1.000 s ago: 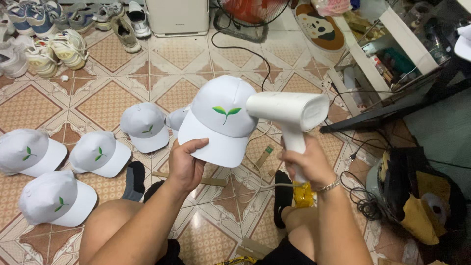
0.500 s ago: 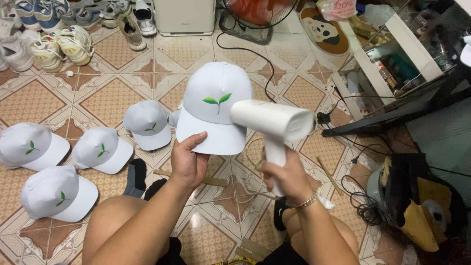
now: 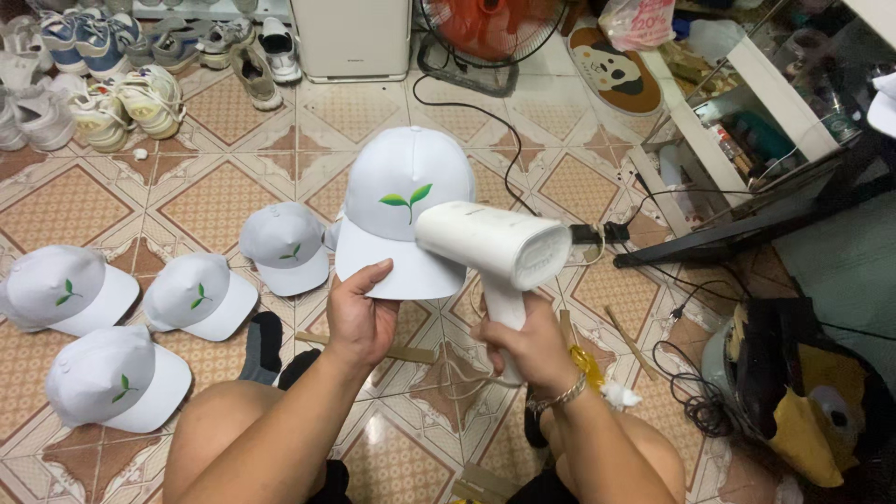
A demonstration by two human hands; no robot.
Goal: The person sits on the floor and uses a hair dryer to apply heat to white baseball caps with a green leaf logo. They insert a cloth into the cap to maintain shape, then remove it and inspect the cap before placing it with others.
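Holding two things up over the tiled floor [image 3: 112, 201], we note the larger first: a white cap [image 3: 406, 201] with a small green two-leaf emblem on its front panel. Our left hand [image 3: 359, 317] is closed on the brim's near edge, thumb on top and fingers beneath, so the crown faces us, tilted up. We judge the cap light, the crown soft cloth that would dent under a squeeze, the brim stiffer and slightly curved. The brim edge looks like the sound place to grip, since it keeps the front panel bare and taut.

Next in size is the white handheld appliance [image 3: 495, 247], a rounded barrel head on a straight handle, likely a garment steamer or dryer; we cannot tell which. Our right hand [image 3: 527, 345] is wrapped shut around the handle, a thin bracelet at the wrist. The head sits just beside the cap's right side, overlapping the brim edge in view; whether it touches we cannot say. The shell looks like hard, smooth plastic, heavier than the cap, best gripped at the handle. A black cord [image 3: 504, 140] trails across the floor behind.

Four more matching caps [image 3: 201, 294] lie on the floor to our left, brims toward us.
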